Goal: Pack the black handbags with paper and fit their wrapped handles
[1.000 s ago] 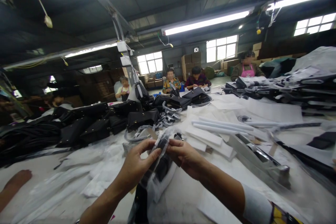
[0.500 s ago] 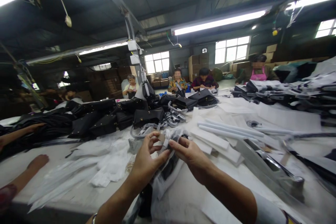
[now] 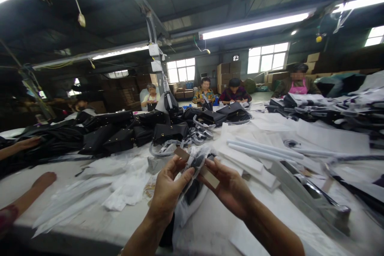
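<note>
A black bag handle or strap (image 3: pixel 196 163) wrapped in clear plastic is between my hands; its exact kind is partly hidden. My left hand (image 3: pixel 168 186) pinches it, thumb in front and fingers curled behind. A flat brown strip (image 3: pixel 181 153) lies across the wrapped piece, one end showing above my left fingers and the paler other end by my right palm. My right hand (image 3: pixel 231 186) closes on the strip and the wrapped piece from the right side. Below, the plastic-covered black piece hangs down between my wrists.
Black handbags (image 3: pixel 171 132) are piled across the worktable. White foam sheets (image 3: pixel 246 158) and a grey tape dispenser (image 3: pixel 312 196) lie to the right, crumpled plastic wrapping (image 3: pixel 126 192) to the left. A co-worker's hand (image 3: pixel 45 182) rests on the table at left. Several people sit beyond.
The brown strip now shows on both sides of the wrapped piece; before, only a small bit showed by my left fingers. My right hand has turned, its palm more visible.
</note>
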A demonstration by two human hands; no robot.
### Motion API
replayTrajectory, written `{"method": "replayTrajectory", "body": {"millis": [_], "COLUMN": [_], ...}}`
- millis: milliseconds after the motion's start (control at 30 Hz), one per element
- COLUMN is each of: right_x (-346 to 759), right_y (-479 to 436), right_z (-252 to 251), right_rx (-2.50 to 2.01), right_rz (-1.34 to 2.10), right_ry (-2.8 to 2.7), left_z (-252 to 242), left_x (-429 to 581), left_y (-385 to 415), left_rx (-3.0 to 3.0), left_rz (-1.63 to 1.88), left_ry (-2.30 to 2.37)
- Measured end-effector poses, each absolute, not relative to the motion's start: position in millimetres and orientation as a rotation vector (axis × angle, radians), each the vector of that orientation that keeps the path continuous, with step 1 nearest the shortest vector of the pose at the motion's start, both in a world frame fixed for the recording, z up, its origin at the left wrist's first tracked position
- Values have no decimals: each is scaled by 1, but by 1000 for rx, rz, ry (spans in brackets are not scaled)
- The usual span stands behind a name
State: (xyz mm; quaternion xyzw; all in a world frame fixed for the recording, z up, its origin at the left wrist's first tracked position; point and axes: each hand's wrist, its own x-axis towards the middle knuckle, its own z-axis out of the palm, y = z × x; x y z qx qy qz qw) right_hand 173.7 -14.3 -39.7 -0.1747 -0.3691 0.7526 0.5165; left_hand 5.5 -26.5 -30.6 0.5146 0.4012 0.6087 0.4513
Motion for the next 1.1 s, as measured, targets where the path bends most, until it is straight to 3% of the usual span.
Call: {"method": "replayTrajectory", "body": {"millis": [467,700,867,1100], "right_x": [128,126,121,113], "right_y": [-18,-19,-15,-12], "right_z": [-54,-50,-54,-54], "right_rx": [-540,-553,-626,-639], "right_rz": [1321,1277,1247,1226], "right_ry": [-996,-1017,-1005,-958], "left_z": [-44,-19,-1,-24], "left_x": [17,6,-4,2], "left_y": [-30,-42,-45,-51], "left_rx": [1394,1697,2084,2300], "left_rz": [1634,1520,1458,1577], "left_ry": [1112,1179,1555,1764]}}
